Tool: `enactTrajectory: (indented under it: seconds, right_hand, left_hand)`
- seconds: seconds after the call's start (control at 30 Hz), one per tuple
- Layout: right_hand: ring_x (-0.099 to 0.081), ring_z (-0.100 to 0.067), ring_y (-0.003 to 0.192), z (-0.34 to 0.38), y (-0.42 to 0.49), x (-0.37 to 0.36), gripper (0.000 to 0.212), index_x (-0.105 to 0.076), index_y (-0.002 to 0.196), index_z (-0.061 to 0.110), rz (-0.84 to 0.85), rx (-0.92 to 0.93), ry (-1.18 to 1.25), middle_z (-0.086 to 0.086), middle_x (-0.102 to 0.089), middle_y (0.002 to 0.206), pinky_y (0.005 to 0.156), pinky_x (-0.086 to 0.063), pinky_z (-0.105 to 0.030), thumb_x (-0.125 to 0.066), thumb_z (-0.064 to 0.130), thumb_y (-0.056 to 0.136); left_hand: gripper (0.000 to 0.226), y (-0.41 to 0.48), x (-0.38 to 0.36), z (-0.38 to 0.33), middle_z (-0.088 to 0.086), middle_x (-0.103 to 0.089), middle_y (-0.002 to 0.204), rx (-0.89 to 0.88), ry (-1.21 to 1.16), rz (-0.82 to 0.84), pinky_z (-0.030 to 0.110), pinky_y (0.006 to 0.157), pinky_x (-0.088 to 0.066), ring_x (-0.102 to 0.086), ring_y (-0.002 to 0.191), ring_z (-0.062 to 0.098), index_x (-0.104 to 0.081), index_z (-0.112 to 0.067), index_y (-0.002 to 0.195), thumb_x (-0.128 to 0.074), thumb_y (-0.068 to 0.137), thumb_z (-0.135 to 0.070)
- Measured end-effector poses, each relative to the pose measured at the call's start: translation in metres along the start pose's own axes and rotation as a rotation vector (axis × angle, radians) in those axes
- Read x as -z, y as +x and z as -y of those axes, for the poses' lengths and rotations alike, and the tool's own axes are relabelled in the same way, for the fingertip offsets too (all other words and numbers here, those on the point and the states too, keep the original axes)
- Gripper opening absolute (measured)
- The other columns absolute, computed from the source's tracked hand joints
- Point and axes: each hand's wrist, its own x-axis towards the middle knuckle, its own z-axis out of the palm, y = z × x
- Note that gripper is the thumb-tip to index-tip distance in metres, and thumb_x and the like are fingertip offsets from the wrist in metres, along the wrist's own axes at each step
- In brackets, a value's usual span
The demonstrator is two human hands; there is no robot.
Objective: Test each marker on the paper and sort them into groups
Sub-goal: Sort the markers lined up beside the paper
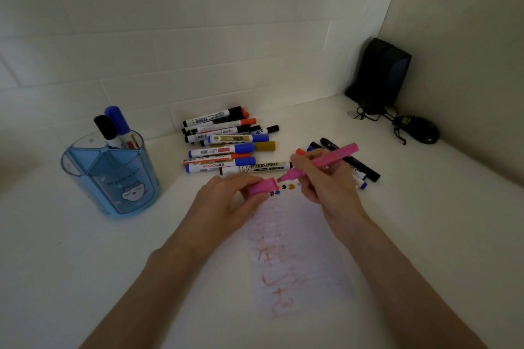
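Right hand [323,178] grips chunky pink marker [334,156] (chisel-tipped), left hand [226,201] its cap [262,186].

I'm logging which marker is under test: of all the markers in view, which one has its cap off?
The pink marker in the right hand. Its chisel tip is bare, and the left hand holds its pink cap. The others appear capped.

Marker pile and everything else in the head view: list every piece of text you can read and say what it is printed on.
"WHITEBOARD": on the white-barrelled marker lying nearest the paper.
Smaller print beside that word: too small to read.
Labels and barcodes on the other markers in the pile: blurred, unreadable.
Print on the blue pen holder above its cartoon face: too faint to read.
Red scrawls on the paper: not legible as words.
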Motion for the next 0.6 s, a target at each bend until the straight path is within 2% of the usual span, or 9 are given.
enactTrajectory:
  seconds: [0.07, 0.13, 0.2, 0.27, 0.33, 0.4, 0.47, 0.53, 0.6]
  right_hand:
    - [-0.047, -0.012, 0.05, 0.0, -0.004, -0.004, 0.023, -0.071, 0.091, 0.005, 0.047, 0.021, -0.064, -0.003, -0.062, 0.062, 0.045, -0.041, -0.02, -0.083, 0.025, 0.087]
    - [-0.056, -0.016, 0.051, 0.001, -0.009, -0.007, 0.032, -0.072, 0.087, 0.01, 0.106, 0.065, -0.161, -0.005, -0.07, 0.067, 0.048, -0.044, -0.023, -0.086, 0.038, 0.081]
    - [-0.066, -0.02, 0.056, 0.004, -0.014, -0.009, 0.039, -0.075, 0.09, 0.016, 0.154, 0.102, -0.258, -0.008, -0.076, 0.076, 0.046, -0.045, -0.023, -0.084, 0.052, 0.077]
    - [-0.07, -0.026, 0.059, 0.01, -0.015, -0.008, 0.042, -0.08, 0.09, 0.017, 0.16, 0.055, -0.212, -0.014, -0.078, 0.082, 0.045, -0.045, -0.024, -0.072, 0.058, 0.089]
    - [-0.066, -0.027, 0.054, 0.014, -0.013, -0.005, 0.053, -0.082, 0.086, 0.013, 0.121, -0.032, -0.114, -0.02, -0.077, 0.082, 0.045, -0.045, -0.025, -0.05, 0.051, 0.103]
    - [-0.056, -0.019, 0.045, 0.011, -0.013, -0.005, 0.06, -0.08, 0.071, 0.011, 0.056, -0.059, -0.138, -0.018, -0.072, 0.07, 0.044, -0.041, -0.024, -0.041, 0.04, 0.107]
    - [-0.048, -0.009, 0.042, 0.005, -0.016, -0.009, 0.063, -0.072, 0.06, 0.013, 0.015, -0.067, -0.156, -0.009, -0.064, 0.058, 0.041, -0.038, -0.019, -0.037, 0.037, 0.108]
    - [-0.045, -0.003, 0.041, -0.001, -0.021, -0.014, 0.063, -0.064, 0.059, 0.015, 0.021, -0.032, -0.165, 0.0, -0.058, 0.051, 0.042, -0.037, -0.015, -0.033, 0.036, 0.11]
    - [-0.043, -0.003, 0.041, -0.004, -0.022, -0.017, 0.068, -0.063, 0.053, 0.022, 0.029, -0.01, -0.151, 0.003, -0.055, 0.049, 0.042, -0.037, -0.015, -0.03, 0.036, 0.111]
  left_hand:
    - [0.037, 0.0, 0.001, -0.002, -0.018, -0.067, 0.117, -0.001, -0.026, -0.022, 0.031, 0.091, -0.048, -0.057, 0.101, 0.006, -0.063, -0.038, 0.128, -0.057, 0.094, -0.049]
    - [0.035, 0.0, 0.002, -0.003, -0.017, -0.069, 0.114, -0.018, -0.027, -0.062, 0.033, 0.091, -0.049, -0.06, 0.1, 0.006, -0.066, -0.035, 0.125, -0.06, 0.092, -0.046]
    - [0.031, 0.001, 0.001, -0.003, -0.016, -0.069, 0.112, -0.029, -0.025, -0.085, 0.031, 0.09, -0.05, -0.06, 0.099, 0.006, -0.067, -0.033, 0.123, -0.065, 0.093, -0.04]
    - [0.033, 0.0, 0.0, -0.001, -0.018, -0.067, 0.11, -0.009, -0.057, -0.089, 0.024, 0.087, -0.049, -0.06, 0.097, 0.001, -0.065, -0.032, 0.125, -0.062, 0.094, -0.041]
    - [0.04, 0.0, 0.0, 0.0, -0.026, -0.062, 0.103, 0.03, -0.091, -0.062, 0.01, 0.076, -0.045, -0.06, 0.093, -0.004, -0.06, -0.036, 0.127, -0.05, 0.092, -0.052]
    - [0.045, -0.001, -0.002, 0.001, -0.028, -0.06, 0.095, 0.029, -0.113, -0.056, 0.005, 0.07, -0.042, -0.059, 0.087, -0.009, -0.058, -0.035, 0.127, -0.042, 0.091, -0.056]
    - [0.047, -0.002, -0.001, -0.001, -0.023, -0.061, 0.1, 0.004, -0.112, -0.084, 0.001, 0.072, -0.039, -0.057, 0.085, -0.013, -0.058, -0.028, 0.131, -0.041, 0.094, -0.051]
    - [0.045, -0.004, -0.002, -0.002, -0.017, -0.06, 0.103, -0.035, -0.111, -0.113, 0.001, 0.074, -0.039, -0.057, 0.084, -0.012, -0.06, -0.02, 0.131, -0.043, 0.096, -0.043]
    - [0.039, -0.005, -0.002, -0.003, -0.023, -0.057, 0.096, -0.061, -0.129, -0.149, 0.002, 0.073, -0.039, -0.057, 0.082, -0.01, -0.061, -0.016, 0.128, -0.046, 0.098, -0.036]
